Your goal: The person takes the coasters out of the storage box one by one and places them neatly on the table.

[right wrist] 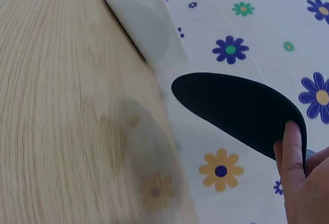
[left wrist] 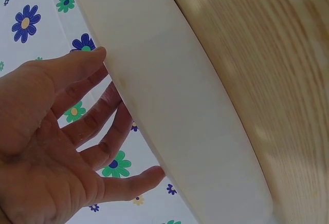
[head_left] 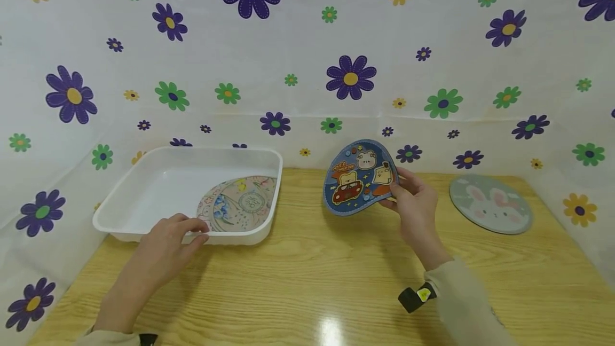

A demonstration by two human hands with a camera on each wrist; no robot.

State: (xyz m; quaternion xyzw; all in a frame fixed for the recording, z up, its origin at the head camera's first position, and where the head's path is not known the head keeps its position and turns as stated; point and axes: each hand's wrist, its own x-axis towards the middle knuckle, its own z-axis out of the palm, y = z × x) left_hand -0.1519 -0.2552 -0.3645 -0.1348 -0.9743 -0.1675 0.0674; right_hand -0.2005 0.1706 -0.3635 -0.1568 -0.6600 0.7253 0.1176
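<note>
My right hand (head_left: 417,204) pinches the right edge of a round blue mouse pad (head_left: 353,188) printed with cartoon bears and a red car. The pad is raised above the table, tilted and slightly bent. Its plain black underside shows in the right wrist view, with fingers (right wrist: 293,144) against it. At the near rim of a white plastic tray (head_left: 144,186), my left hand (head_left: 165,247) has its fingers over the edge and the thumb on the outer side. Inside the tray's right end lies a pinkish patterned mouse pad (head_left: 245,202), partly hidden by the near wall.
A grey-green round mouse pad (head_left: 490,204) with a white rabbit lies flat at the table's right. The wooden table (head_left: 307,271) carries everything. Behind and at both sides hangs a white cloth (head_left: 288,31) with purple, green and yellow flowers.
</note>
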